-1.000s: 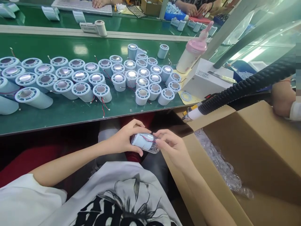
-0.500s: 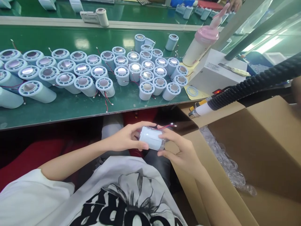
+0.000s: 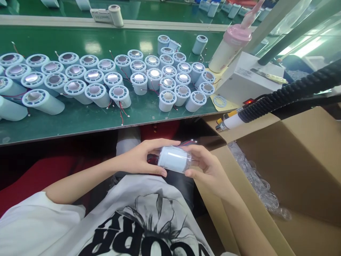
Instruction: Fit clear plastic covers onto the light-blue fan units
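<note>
A pale blue cylindrical housing is held on its side between both hands, low over the lap and below the front edge of the green workbench. Compared with a second ago, it has been turned: the clear cap end, then pointing down and right, is now seated against the right palm, and the thin red wires, earlier wrapped against the body, now stick out free above it. From this it is judged that the cap has been pressed on and the piece is being looked over.

The left hand is curled around the near end, thumb below and fingers over the top; the right hand is closed on the capped end, fingers bent around it.

To the right, an open cardboard box with clear plastic caps in its gap stands just beside the hands. A black corrugated hose with a white and yellow nozzle reaches over the box edge. On the workbench many like housings stand in rows, and a pink-lidded bottle leans against a white unit.

On the white shirt large black letters are partly seen, something like "ORR"; the labels on the white unit are too small to be read.
</note>
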The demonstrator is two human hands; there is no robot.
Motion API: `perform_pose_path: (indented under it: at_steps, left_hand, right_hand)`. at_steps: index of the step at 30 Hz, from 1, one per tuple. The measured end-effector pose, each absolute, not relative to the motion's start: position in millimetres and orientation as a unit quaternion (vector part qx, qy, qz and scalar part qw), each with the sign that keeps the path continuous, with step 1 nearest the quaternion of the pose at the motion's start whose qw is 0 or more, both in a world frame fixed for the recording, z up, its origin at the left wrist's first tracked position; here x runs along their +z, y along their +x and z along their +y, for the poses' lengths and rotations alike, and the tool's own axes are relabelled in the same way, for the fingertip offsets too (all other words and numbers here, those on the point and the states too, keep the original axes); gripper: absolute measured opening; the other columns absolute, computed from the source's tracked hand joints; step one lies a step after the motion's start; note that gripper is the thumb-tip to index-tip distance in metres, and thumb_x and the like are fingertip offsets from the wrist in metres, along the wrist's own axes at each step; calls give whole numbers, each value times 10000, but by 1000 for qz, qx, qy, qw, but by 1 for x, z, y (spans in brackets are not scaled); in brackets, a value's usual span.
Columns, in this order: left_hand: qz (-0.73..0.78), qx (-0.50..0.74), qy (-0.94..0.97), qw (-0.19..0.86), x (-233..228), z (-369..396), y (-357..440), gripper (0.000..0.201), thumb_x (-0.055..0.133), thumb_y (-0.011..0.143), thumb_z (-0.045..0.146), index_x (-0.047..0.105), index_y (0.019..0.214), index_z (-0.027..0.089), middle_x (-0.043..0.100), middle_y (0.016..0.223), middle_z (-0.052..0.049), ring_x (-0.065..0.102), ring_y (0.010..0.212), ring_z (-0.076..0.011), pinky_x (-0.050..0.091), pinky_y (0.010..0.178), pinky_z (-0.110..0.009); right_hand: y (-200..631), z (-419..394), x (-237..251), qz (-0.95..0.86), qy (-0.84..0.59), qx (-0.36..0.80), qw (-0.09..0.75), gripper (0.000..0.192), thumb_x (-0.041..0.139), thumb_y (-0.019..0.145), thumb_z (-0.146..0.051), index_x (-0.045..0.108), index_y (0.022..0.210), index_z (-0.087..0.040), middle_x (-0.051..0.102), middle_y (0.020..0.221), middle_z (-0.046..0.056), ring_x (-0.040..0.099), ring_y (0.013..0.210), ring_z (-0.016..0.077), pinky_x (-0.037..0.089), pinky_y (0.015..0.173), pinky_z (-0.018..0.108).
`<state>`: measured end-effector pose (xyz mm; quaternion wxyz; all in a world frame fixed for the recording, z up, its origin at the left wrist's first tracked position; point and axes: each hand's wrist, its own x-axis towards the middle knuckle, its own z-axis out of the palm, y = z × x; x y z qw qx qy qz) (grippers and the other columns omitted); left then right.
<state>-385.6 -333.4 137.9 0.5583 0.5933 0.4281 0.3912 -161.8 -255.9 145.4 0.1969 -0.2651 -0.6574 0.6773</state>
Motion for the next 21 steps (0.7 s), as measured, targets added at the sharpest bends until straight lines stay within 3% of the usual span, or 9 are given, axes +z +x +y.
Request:
perform_pose_path:
  at_steps: [11,15,21]
  left_hand:
    - [416,409,570,579,135,-333,-387,774,768,683,173,435,1370,303,474,1404,-93,490,1258,-255,451,1012,-378]
    - [363,458,483,651,117,-306,-378,792,777,670,150,432,1372,274,469,1407,-119,493,1257,-266,423,1029,-408]
    - [333,469,428,697,88,-236,-342,666,789,674,264,535,1281,160,554,1325,-158,528,1212,-272,406,1014,-388]
  right_hand:
    - [-165,-257,138,-591,-292,727,190,395,714,745,-403,539,1069,-258,644,1073,56,630,890,180,541,690,281]
    - [-164,-255,117,-589,-303,688,297,416,726,715,-426,519,1037,-262,636,1101,63,625,971,208,536,768,327]
    - [-153,-245,69,-527,-407,580,470,544,722,658,-526,451,1039,-246,610,1122,108,613,1004,235,512,838,377]
